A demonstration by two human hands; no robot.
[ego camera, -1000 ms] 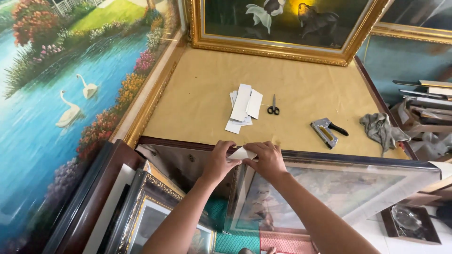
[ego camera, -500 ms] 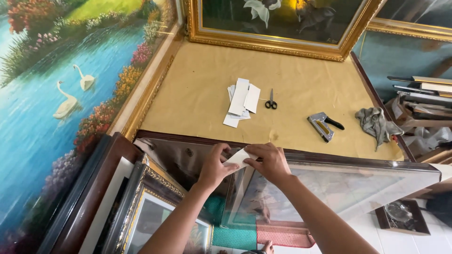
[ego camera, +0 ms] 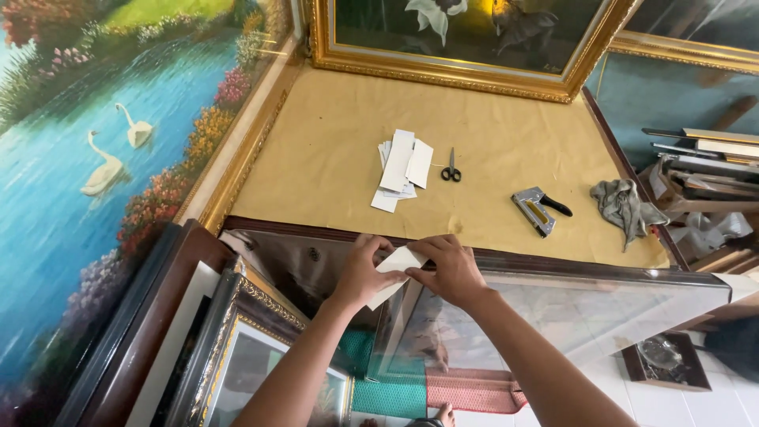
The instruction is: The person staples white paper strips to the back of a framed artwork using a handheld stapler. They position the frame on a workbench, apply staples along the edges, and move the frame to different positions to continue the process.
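Two hands meet at the near edge of a paper-covered worktable [ego camera: 332, 150], both holding one white card [ego camera: 395, 265]. The left hand [ego camera: 362, 273] grips the card's lower left end, its fingers curled and pressed together over the top with the thumb underneath. The right hand [ego camera: 451, 269], at about three o'clock from the left hand and just beside it, pinches the card's upper right end between thumb and bent fingers. The card runs tilted between the two sets of fingers, its bare middle showing between them, above the dark wooden rail of a frame wrapped in clear plastic film [ego camera: 553, 304].

At nine o'clock from the hands stands a large painting of swans on a lake [ego camera: 87, 158], with ornate picture frames [ego camera: 237, 340] leaning below it. At twelve o'clock from the hands a stack of white cards [ego camera: 402, 170] lies on the table, well apart from the hands. Small scissors [ego camera: 451, 168] lie just right of the stack, then a staple gun [ego camera: 538, 210] at two o'clock, and a grey rag [ego camera: 623, 207] farther right. A gold-framed dark painting [ego camera: 466, 35] stands along the table's far edge.
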